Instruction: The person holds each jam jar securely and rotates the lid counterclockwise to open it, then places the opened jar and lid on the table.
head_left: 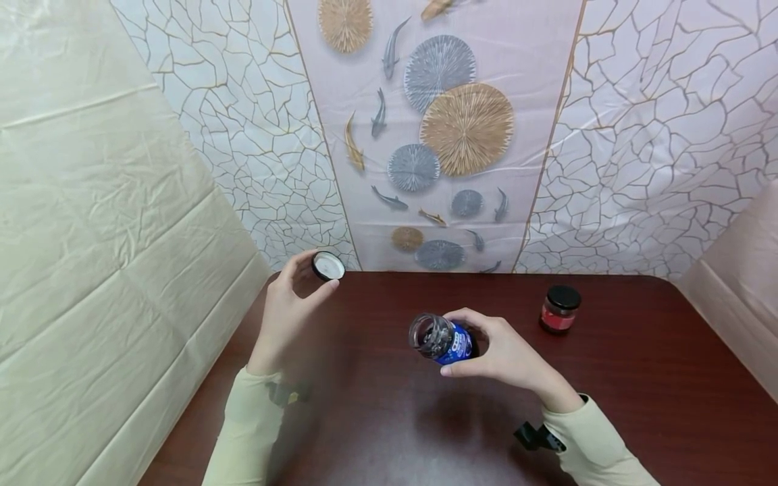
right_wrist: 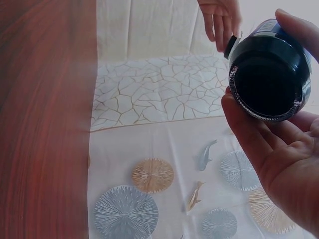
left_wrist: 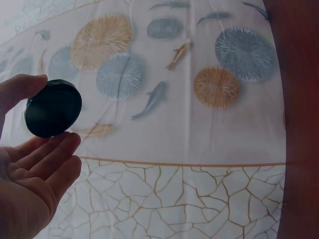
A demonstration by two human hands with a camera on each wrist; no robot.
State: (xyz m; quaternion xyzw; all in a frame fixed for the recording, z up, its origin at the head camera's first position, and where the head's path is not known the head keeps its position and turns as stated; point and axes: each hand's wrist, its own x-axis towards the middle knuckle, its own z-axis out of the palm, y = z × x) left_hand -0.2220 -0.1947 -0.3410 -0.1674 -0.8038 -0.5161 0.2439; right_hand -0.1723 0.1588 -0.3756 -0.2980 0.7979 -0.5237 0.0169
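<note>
In the head view my left hand (head_left: 286, 310) pinches a round black lid (head_left: 329, 266) between thumb and fingertips, its white inner face turned toward me. The lid's dark outer top (left_wrist: 54, 109) fills the grip in the left wrist view. My right hand (head_left: 504, 351) grips a glass jar (head_left: 446, 339) with a blue label around its body. Tilted to the left above the table, the jar shows its uncovered mouth and dark contents. Its dark base (right_wrist: 269, 84) faces the right wrist camera. A wide gap separates jar and lid.
A second jar (head_left: 559, 309) with a red label and black lid stands upright at the table's back right. Behind the dark red-brown table (head_left: 377, 418) hangs a patterned cloth (head_left: 437, 229). Plain pale cloth (head_left: 140, 270) walls the left side.
</note>
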